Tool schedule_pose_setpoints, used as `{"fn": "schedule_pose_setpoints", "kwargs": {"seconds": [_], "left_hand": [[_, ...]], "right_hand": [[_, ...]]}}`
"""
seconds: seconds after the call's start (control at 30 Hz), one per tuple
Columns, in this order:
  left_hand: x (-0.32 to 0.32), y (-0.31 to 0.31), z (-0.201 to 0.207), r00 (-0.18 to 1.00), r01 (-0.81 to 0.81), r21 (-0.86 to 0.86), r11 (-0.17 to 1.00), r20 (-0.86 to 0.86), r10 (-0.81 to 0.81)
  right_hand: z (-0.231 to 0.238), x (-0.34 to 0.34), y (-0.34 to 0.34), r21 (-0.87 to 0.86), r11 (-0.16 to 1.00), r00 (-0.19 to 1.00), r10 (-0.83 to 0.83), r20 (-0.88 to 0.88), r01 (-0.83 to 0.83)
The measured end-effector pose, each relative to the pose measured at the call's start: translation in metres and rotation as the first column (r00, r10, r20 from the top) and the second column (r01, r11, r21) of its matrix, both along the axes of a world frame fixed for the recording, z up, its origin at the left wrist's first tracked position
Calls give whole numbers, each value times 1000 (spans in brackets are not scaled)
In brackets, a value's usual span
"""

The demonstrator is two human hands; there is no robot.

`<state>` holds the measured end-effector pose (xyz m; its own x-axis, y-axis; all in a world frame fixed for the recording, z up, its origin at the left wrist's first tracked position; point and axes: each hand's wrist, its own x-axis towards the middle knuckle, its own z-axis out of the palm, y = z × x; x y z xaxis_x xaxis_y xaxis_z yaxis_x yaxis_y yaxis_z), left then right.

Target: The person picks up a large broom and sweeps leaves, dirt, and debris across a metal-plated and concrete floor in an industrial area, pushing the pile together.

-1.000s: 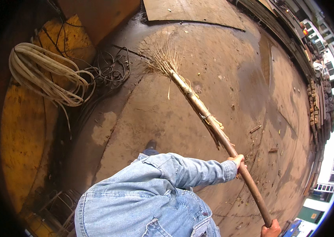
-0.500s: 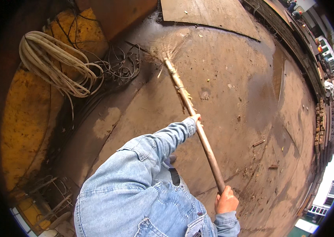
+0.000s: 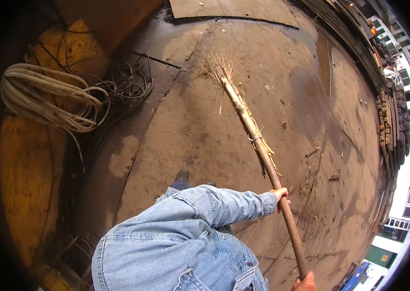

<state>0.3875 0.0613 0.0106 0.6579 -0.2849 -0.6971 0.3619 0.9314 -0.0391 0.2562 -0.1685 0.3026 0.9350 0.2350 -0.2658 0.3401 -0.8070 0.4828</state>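
A long broom [image 3: 268, 160] with a wooden handle slants from the lower right up toward the middle of the view. Its spread twig bristles [image 3: 218, 65] touch the brown, dirty floor. Pale strips hang loose along the upper shaft, where a tie goes round it. My left hand [image 3: 280, 198], at the end of a denim sleeve, is closed round the middle of the handle. Farther down, near the lower edge, my right hand [image 3: 305, 281] grips the handle's end; part of it is cut off by the picture's edge.
Coiled pale hose [image 3: 52, 99] hangs on a yellow metal piece [image 3: 25, 165] at the left, with tangled dark cables [image 3: 130, 85] beside it. A flat plate [image 3: 234, 10] lies at the far side. Scraps of wood [image 3: 312, 151] and dirt litter the right; stacked metal parts [image 3: 389, 121] line the right edge.
Both hands have moved right and nearer to me, drawing the broom along. The bristles have shifted right, away from the cables. My boot now shows on the floor.
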Motion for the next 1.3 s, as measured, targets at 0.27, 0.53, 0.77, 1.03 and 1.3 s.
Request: {"fn": "schedule_pose_setpoints", "kwargs": {"seconds": [0.27,0.53,0.77,1.03,1.3], "left_hand": [[-77,49,5,960,262,281,923,-171,-220],[-126,87,-109,905,206,237,949,-415,-93],[-191,32,-59,876,438,314,843,-359,-321],[-243,-41,-85,828,559,444,700,-332,-451],[-231,68,-90,874,471,556,685,-398,-278]], "right_hand": [[-60,-70,3,230,956,977,-152,-149,184],[-92,-78,70,259,959,979,-62,-195,113],[-56,-220,67,53,876,831,-434,-350,480],[-127,-334,-18,189,709,702,-553,-449,680],[-201,-313,11,447,626,756,-400,-519,639]]}}
